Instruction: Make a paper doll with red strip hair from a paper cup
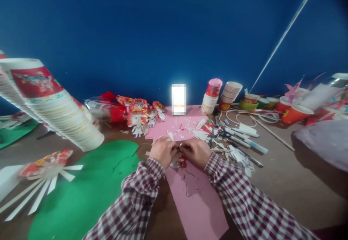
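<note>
My left hand (162, 151) and my right hand (196, 152) meet above the pink paper sheet (197, 203), fingertips pinched close together. Between and just under them shows a small red-and-white paper piece (181, 161), which both hands hold; its upper part is hidden by the fingers. Dark marker lines run across the pink sheet below it. Beyond my hands stand several paper figures (140, 118) with red tops and white bodies. White paper scraps (201, 135) and a pile of pens (239, 138) lie close to my right hand.
At left, a tall stack of paper cups (54, 102) leans over green paper (89, 182) and a cup cut into strips (51, 167). A blurred bright screen (178, 99) stands at the back, with cup stacks (230, 95) right of it. A plastic bag (323, 142) lies far right.
</note>
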Available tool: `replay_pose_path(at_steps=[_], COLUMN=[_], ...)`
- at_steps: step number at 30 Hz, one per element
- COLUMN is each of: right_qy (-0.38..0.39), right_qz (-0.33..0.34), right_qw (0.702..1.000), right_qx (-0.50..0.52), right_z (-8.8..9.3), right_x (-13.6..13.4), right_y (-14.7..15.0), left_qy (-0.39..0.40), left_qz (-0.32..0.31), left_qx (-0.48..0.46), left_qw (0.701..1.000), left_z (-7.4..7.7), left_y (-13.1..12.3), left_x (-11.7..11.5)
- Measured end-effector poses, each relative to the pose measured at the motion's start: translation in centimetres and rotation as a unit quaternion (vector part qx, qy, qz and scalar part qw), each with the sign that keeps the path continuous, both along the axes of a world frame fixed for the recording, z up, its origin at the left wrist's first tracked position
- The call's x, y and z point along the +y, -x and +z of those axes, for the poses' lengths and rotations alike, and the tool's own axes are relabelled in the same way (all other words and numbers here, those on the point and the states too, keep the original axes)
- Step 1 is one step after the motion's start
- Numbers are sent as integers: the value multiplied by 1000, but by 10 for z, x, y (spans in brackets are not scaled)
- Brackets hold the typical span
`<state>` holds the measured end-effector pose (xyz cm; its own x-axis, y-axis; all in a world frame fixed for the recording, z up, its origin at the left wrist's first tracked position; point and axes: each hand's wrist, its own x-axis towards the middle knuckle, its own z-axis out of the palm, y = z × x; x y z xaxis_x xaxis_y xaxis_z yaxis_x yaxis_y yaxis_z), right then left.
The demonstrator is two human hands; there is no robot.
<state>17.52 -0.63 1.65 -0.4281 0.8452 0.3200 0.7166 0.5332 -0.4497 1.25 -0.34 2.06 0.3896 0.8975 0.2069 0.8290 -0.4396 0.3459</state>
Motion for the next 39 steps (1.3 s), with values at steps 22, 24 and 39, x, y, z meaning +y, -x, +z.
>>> replay_pose_path(at_steps=[22,24,39], right_qy=[-22,-21,-32], right_qz=[-19,-22,-4], right_qw=[996,996,986], right_qx=[-79,-90,-164], right_z=[0,0,3], right_x=[0,0,3], right_y=[0,0,-3], left_qy=[-20,-20,-27], left_qz=[-43,-51,-11], left_qx=[73,84,121], left_qw=[996,995,992], left_z=[4,5,6], left_y=[1,1,3], left_x=[1,1,1])
